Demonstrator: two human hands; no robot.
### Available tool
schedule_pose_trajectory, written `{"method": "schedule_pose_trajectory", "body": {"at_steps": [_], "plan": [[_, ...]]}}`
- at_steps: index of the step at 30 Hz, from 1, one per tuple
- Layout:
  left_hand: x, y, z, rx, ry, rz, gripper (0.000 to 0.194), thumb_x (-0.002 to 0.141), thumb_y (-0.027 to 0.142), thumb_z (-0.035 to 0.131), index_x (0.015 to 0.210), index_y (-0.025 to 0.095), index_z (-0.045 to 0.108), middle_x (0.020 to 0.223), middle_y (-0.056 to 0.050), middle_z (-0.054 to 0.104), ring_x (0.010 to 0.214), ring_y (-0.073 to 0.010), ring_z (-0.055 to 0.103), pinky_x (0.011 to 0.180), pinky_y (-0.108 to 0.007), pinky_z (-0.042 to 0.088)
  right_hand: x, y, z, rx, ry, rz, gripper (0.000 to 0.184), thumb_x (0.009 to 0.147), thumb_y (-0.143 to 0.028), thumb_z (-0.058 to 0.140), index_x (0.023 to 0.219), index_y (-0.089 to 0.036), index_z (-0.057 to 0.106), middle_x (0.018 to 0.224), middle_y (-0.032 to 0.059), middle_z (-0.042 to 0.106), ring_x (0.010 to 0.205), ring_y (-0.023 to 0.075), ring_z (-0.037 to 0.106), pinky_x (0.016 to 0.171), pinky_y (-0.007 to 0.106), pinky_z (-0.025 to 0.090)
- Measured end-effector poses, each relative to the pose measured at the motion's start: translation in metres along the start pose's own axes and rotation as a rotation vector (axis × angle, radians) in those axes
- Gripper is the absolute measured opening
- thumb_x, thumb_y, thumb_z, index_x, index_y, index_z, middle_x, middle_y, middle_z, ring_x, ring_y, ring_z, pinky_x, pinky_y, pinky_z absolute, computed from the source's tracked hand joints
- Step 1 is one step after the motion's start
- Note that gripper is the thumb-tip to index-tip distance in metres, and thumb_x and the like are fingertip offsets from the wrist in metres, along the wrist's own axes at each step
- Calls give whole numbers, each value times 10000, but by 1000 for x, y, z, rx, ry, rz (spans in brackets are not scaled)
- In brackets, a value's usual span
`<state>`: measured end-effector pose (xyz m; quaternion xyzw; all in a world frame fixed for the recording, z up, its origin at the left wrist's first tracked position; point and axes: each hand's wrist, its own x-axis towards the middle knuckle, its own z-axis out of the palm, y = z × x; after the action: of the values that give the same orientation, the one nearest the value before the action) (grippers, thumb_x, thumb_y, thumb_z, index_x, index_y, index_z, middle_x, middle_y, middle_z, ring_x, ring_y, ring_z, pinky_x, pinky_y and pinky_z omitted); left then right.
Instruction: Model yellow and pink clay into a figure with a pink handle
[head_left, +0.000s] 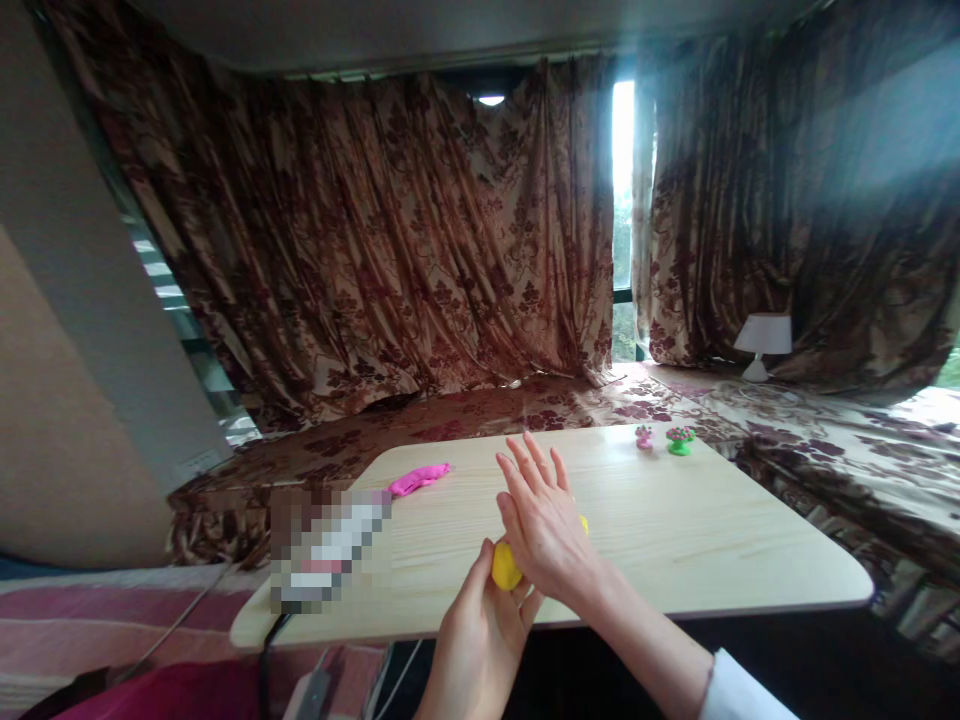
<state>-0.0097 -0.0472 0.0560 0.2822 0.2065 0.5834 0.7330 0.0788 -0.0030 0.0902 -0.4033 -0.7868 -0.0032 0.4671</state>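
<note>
My left hand [484, 625] cupped the yellow lump [506, 567] from below at the table's [712, 540] near edge; my right hand [546, 525] pressed over it, fingers extended. Bare tabletop lay open to the right.

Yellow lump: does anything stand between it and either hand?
Nothing visible does. The left hand holds the yellow lump, and the right hand, fingers out, partly covers it. The pink lump lies aside on the table.
</note>
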Motion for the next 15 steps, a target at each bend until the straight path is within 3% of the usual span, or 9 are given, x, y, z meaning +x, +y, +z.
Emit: {"method": "schedule_pose_trajectory", "body": {"at_steps": [3, 5, 9, 11, 12, 15], "plan": [[0, 10, -11, -31, 27, 2, 187, 902, 190, 503, 1044, 188, 625, 1075, -61, 657, 992, -173, 620, 802, -298, 516, -16, 12, -3, 36, 10, 33, 435, 897, -161, 399, 1329, -146, 448, 1460, 122, 371, 1393, 267, 206, 1124, 552, 100], [2, 15, -18, -12, 73, -1, 112, 889, 167, 520, 898, 161, 632, 868, -35, 661, 774, -115, 641, 652, -228, 508, -32, 15, -7, 83, 42, 78, 429, 924, -164, 356, 1349, -185, 404, 1455, 98, 371, 1374, 223, 259, 1127, 495, 193], [6, 25, -26, 85, 82, 49, 421, 900, 343, 497, 520, 180, 414, 471, 77, 410, 344, -34, 362, 379, -176, 319, -58, 24, -20, 178, 127, 199, 356, 975, -218, 284, 1310, -241, 403, 1388, 77, 418, 1292, 162, 392, 1057, 377, 378], [11, 27, -28, 169, 93, 113, 512, 883, 427, 497, 470, 190, 310, 415, 97, 309, 303, -30, 262, 344, -179, 251, -66, 29, -24, 204, 145, 237, 325, 980, -234, 282, 1263, -255, 439, 1336, 73, 459, 1248, 159, 444, 1025, 362, 418], [15, 27, -29, 221, 107, 150, 515, 874, 451, 502, 467, 189, 326, 410, 96, 323, 309, -32, 284, 353, -177, 266, -68, 32, -24, 211, 143, 248, 316, 981, -236, 282, 1245, -255, 454, 1309, 73, 480, 1229, 161, 465, 1011, 361, 432], [28, 20, -34, 415, 149, 213, 400, 850, 497, 517, 603, 187, 567, 541, 46, 580, 514, -77, 561, 560, -185, 449, -73, 36, -14, 218, 90, 238, 311, 969, -221, 313, 1221, -244, 492, 1271, 78, 524, 1215, 178, 485, 1011, 383, 432]]}}
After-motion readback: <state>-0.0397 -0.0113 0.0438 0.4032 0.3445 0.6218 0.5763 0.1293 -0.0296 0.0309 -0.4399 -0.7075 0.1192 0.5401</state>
